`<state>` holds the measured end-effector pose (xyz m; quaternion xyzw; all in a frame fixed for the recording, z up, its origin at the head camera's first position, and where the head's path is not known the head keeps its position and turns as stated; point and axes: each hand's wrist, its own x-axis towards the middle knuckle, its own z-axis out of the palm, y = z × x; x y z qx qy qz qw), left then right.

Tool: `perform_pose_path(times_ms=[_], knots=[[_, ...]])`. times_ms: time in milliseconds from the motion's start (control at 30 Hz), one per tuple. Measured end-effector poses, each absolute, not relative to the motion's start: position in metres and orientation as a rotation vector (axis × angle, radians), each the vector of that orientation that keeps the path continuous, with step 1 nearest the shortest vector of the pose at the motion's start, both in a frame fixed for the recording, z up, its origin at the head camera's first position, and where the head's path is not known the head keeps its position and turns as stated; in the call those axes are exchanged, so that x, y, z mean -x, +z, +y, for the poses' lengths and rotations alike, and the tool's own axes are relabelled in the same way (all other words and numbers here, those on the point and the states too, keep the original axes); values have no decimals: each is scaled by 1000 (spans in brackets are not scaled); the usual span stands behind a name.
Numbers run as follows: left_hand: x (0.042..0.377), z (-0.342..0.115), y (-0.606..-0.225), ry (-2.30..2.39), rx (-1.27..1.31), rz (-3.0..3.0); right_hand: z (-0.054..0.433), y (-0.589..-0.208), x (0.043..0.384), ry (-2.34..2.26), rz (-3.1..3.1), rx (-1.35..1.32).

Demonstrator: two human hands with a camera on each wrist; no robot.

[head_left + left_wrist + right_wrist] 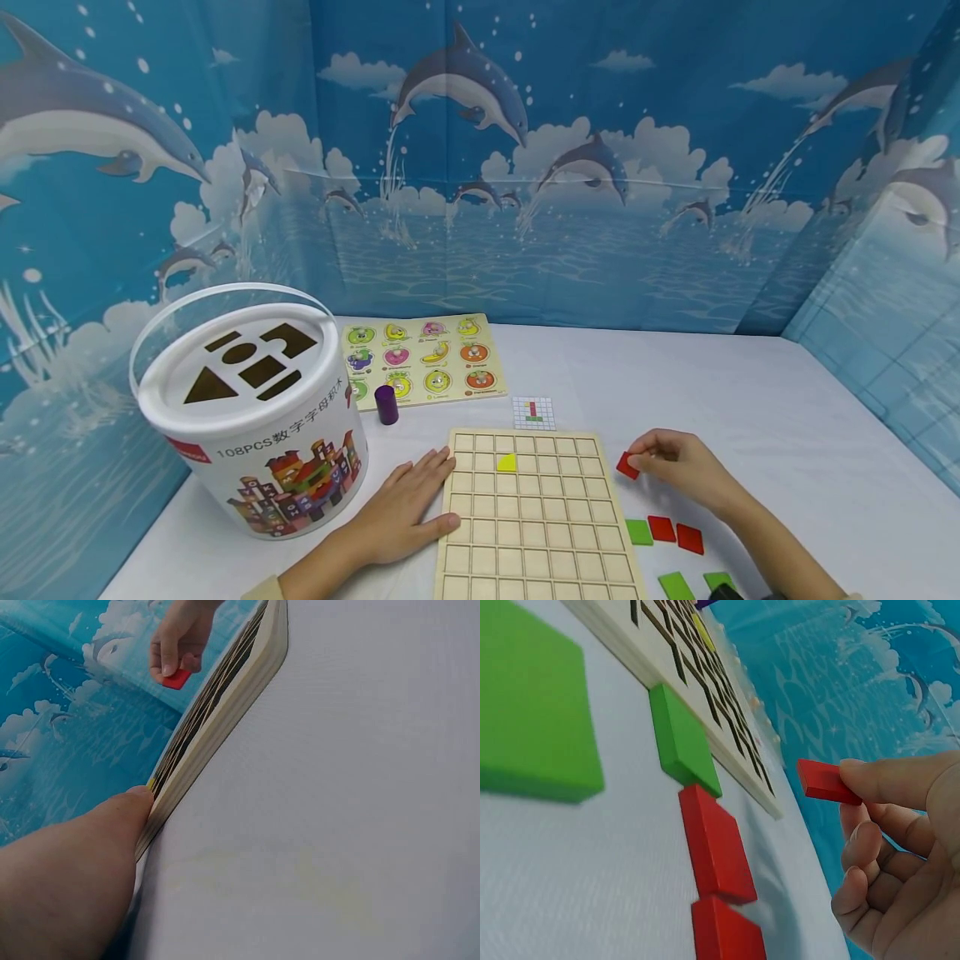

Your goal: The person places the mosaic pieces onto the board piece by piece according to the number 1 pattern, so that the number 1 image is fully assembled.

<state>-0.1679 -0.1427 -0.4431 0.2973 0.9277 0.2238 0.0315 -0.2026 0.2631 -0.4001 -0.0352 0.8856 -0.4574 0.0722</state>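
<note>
My right hand (681,468) pinches a red square tile (627,466) between thumb and fingers, above the table to the right of the wooden grid board (527,533). The same red tile (826,782) shows clearly in the right wrist view. My left hand (408,512) lies with fingers extended, touching the board's left edge. One yellow quarter-round tile (507,463) sits in a cell near the board's top. Beyond the board lies a small pattern card (533,413) with a gridded coloured figure.
Two red tiles (662,529) and a green tile (639,532) lie right of the board, with more green tiles (677,586) nearer me. A white bucket (255,417) stands at the left. Behind are a purple cylinder (386,405) and a fruit puzzle board (426,362).
</note>
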Motion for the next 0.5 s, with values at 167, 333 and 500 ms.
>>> perform_pose_path(times_ms=[167, 333, 500], knots=[[168, -143, -443, 681, -916, 2862, 255, -396, 203, -1392, 2639, 202], [168, -143, -443, 684, -913, 2860, 246, -395, 205, -1429, 2594, 305], [169, -143, -443, 685, -914, 2858, 237, -396, 208, -1436, 2570, 354]])
